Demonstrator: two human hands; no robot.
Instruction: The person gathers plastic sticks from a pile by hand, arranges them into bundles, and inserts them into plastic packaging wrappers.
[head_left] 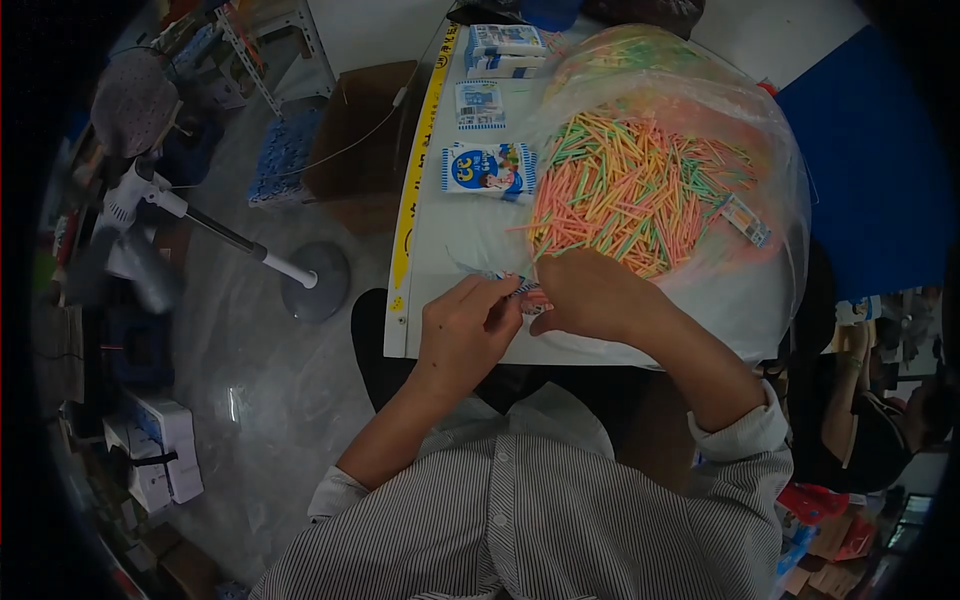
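Near the table's front edge my left hand [468,332] pinches the edge of a small clear and blue packet [536,298] with pink sticks showing in it. My right hand [588,295] is curled at the packet's right side, back of the hand up; its fingertips are mostly hidden, and what they hold cannot be made out. Just beyond it lies a big heap of pink, yellow and green sticks [630,190] in an open clear plastic bag [785,190]. A small printed packet [745,220] rests on the heap's right side.
Blue and white packets [488,170] lie along the left of the white table [430,300], with a stack of packets [505,42] behind. A cardboard box [360,130] and a fan [135,105] stand on the left. Another person [870,430] is at the right.
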